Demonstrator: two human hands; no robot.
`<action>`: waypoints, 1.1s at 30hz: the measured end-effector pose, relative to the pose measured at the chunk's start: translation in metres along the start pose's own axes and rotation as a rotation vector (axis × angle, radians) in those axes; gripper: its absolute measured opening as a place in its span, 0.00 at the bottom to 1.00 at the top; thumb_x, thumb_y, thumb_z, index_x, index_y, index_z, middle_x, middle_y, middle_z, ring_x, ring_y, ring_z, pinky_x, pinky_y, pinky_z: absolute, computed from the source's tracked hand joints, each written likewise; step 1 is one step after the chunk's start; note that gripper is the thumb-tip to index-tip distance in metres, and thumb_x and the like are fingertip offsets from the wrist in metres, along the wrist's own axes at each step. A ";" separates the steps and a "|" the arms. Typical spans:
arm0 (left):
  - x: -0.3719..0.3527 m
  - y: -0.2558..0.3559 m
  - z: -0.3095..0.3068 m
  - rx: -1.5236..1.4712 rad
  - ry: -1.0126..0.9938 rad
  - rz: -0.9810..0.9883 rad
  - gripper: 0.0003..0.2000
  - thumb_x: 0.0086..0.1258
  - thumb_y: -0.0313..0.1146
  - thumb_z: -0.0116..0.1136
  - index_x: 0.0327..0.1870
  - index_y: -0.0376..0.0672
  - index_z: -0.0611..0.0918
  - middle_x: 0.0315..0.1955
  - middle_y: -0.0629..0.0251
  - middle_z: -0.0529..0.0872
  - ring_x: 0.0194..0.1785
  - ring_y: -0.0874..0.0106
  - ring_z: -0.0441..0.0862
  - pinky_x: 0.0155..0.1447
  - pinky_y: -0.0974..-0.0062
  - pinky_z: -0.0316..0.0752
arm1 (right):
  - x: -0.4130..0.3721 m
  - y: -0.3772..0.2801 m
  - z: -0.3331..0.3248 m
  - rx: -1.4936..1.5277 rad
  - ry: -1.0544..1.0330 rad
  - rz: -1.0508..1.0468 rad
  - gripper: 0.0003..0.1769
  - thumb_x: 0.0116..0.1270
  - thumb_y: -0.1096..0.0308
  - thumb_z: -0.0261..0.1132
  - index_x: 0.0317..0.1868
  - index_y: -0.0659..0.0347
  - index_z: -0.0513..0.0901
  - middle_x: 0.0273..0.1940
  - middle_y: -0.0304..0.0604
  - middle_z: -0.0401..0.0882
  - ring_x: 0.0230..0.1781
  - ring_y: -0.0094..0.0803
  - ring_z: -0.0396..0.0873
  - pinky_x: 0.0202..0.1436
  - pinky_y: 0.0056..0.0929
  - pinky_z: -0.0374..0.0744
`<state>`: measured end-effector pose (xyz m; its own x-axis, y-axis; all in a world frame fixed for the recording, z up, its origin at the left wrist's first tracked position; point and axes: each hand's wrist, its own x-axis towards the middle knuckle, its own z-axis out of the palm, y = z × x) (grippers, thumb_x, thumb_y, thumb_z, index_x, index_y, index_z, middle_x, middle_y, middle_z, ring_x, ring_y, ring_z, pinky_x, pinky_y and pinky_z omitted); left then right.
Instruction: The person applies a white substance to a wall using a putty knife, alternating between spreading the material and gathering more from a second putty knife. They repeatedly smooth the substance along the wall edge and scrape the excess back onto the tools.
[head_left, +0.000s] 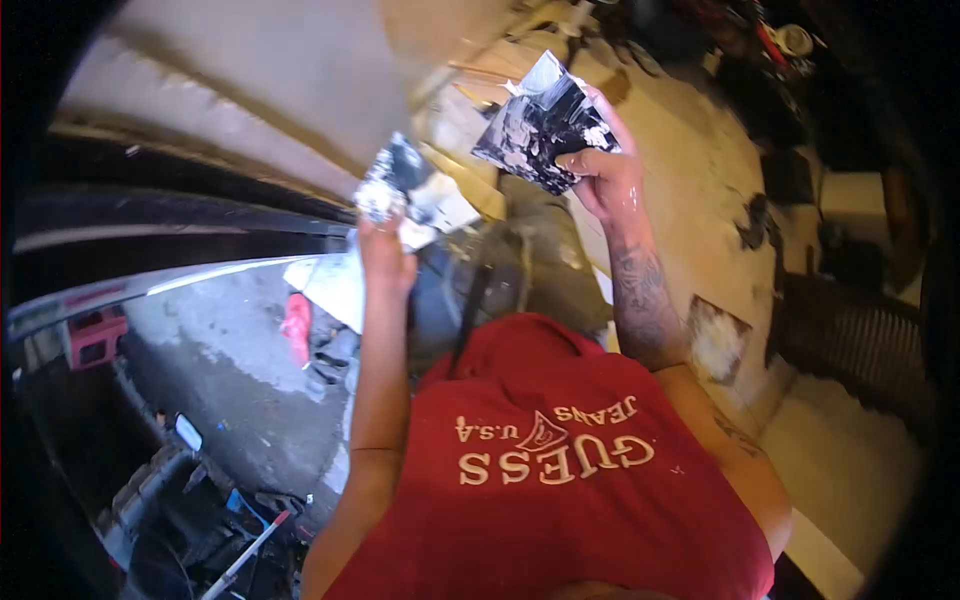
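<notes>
My left hand, at centre left, is closed on a small flat plate with white paste and dark smears. Up and to the right, my right hand grips a dark square plate streaked with white paste, its thumb across the face. The two plates are apart, the dark one higher. White residue marks the fingers of my right hand. Some left fingers are hidden behind the plate and paste.
A pale panel and dark rails lie at upper left. On the grey floor are a red shoe and a pink crate. A stained square board lies right of my right forearm. Dark clutter fills the lower left.
</notes>
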<state>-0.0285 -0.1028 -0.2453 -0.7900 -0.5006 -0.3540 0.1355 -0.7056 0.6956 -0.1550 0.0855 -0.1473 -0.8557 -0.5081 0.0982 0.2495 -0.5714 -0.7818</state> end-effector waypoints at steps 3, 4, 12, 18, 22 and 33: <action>-0.007 0.012 0.034 -0.035 -0.105 0.048 0.12 0.60 0.17 0.46 0.46 0.33 0.71 0.40 0.60 0.77 0.43 0.70 0.77 0.49 0.72 0.72 | -0.019 -0.001 -0.020 0.025 0.099 0.014 0.40 0.33 0.89 0.50 0.57 0.69 0.63 0.48 0.50 0.71 0.47 0.35 0.72 0.51 0.28 0.71; -0.004 0.008 0.041 -0.028 -0.124 0.042 0.12 0.60 0.17 0.46 0.45 0.32 0.71 0.40 0.61 0.78 0.43 0.71 0.77 0.48 0.73 0.72 | -0.025 -0.002 -0.016 0.059 0.113 0.012 0.40 0.34 0.89 0.51 0.57 0.67 0.63 0.48 0.48 0.71 0.47 0.34 0.72 0.51 0.27 0.71; 0.001 0.003 0.073 -0.067 -0.174 0.039 0.14 0.58 0.16 0.44 0.47 0.33 0.70 0.41 0.60 0.77 0.43 0.71 0.76 0.47 0.74 0.72 | -0.036 0.031 -0.001 -0.773 -0.228 -0.118 0.37 0.36 0.93 0.46 0.50 0.56 0.71 0.51 0.43 0.60 0.57 0.33 0.60 0.57 0.24 0.61; 0.010 -0.017 0.033 -0.135 -0.098 -0.061 0.16 0.57 0.15 0.42 0.48 0.33 0.69 0.42 0.58 0.77 0.45 0.68 0.76 0.50 0.71 0.72 | -0.039 0.083 -0.055 -1.107 -0.353 -0.107 0.38 0.32 0.94 0.49 0.49 0.56 0.70 0.50 0.47 0.61 0.56 0.43 0.60 0.59 0.27 0.59; 0.006 -0.009 0.037 -0.133 -0.114 -0.043 0.16 0.58 0.16 0.42 0.49 0.33 0.68 0.44 0.58 0.76 0.47 0.68 0.75 0.51 0.71 0.71 | -0.046 0.081 -0.076 -1.031 -0.271 0.072 0.39 0.33 0.93 0.47 0.52 0.58 0.68 0.51 0.43 0.64 0.55 0.38 0.63 0.59 0.26 0.60; 0.010 -0.012 0.050 -0.023 -0.144 0.143 0.16 0.58 0.13 0.42 0.48 0.33 0.69 0.43 0.59 0.77 0.45 0.70 0.76 0.51 0.73 0.71 | -0.035 0.044 -0.021 -0.401 -0.043 0.077 0.43 0.34 0.92 0.47 0.59 0.60 0.60 0.54 0.45 0.64 0.56 0.33 0.63 0.56 0.27 0.64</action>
<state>-0.0676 -0.0743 -0.2258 -0.8389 -0.5208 -0.1580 0.2651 -0.6445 0.7171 -0.1237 0.0915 -0.1978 -0.8196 -0.5708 0.0493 0.1083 -0.2387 -0.9650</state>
